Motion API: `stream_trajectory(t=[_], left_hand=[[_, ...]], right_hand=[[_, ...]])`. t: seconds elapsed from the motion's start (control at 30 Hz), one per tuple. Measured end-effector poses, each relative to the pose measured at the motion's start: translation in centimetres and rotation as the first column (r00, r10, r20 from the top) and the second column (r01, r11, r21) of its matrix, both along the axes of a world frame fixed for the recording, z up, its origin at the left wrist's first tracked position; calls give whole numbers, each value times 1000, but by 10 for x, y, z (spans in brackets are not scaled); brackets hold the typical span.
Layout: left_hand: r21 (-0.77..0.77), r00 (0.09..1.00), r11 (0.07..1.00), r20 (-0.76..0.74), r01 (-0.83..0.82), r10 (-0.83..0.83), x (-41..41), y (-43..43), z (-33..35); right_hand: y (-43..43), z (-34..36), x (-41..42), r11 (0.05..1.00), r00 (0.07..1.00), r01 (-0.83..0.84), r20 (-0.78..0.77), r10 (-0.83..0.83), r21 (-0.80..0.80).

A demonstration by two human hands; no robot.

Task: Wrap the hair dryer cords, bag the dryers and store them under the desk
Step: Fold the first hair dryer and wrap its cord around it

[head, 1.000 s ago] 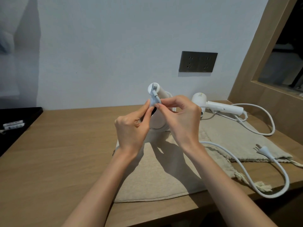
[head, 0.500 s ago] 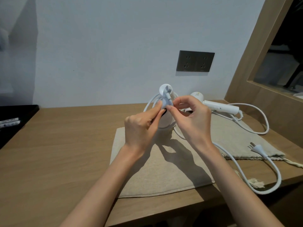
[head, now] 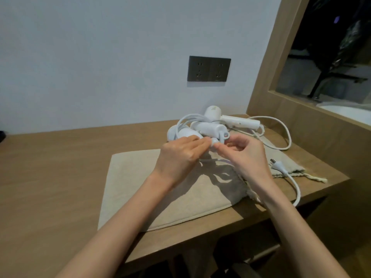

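A white hair dryer (head: 202,129) lies on its side at the far edge of a beige cloth bag (head: 152,189), with its cord looped around it. My left hand (head: 180,155) and my right hand (head: 243,155) meet just in front of it, both pinching the white plug end of its cord (head: 214,141). Behind it a second white dryer (head: 236,120) lies on another beige bag (head: 289,167). That dryer's cord (head: 289,137) trails loose, and its plug (head: 278,165) rests on the bag near the desk's right front corner.
The wooden desk (head: 60,177) runs along a white wall with a dark double socket (head: 208,68). A wooden side panel (head: 267,77) with a glass opening bounds the right side. Dark space shows under the desk's front edge.
The dryer went from standing upright to lying on its side. Both hands dropped lower and shifted right with the plug end, and the camera view swung left.
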State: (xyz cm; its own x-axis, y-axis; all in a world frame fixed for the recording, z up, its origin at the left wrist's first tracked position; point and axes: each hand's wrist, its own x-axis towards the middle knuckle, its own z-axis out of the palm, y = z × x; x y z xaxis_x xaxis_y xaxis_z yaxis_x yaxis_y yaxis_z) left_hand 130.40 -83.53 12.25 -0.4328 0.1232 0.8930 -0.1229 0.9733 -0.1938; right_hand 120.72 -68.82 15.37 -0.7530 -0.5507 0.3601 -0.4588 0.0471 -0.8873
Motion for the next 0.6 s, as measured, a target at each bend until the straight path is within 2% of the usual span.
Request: stream_trajectory(t=[0.1, 0.2, 0.33, 0.6], left_hand=[[-50, 998, 999, 57, 8, -5, -6, 8, -1], [-46, 993, 996, 100, 72, -68, -12, 17, 0], [-2, 974, 994, 197, 113, -110, -13, 20, -9], [-44, 980, 995, 180, 95, -86, -15, 17, -14]], right_hand=[[8, -16, -8, 1000, 996, 15, 89, -14, -9], [12, -28, -8, 996, 989, 14, 146, -1, -91], [13, -36, -5, 988, 987, -5, 161, 30, -153], [11, -47, -7, 981, 992, -21, 121, 44, -191]])
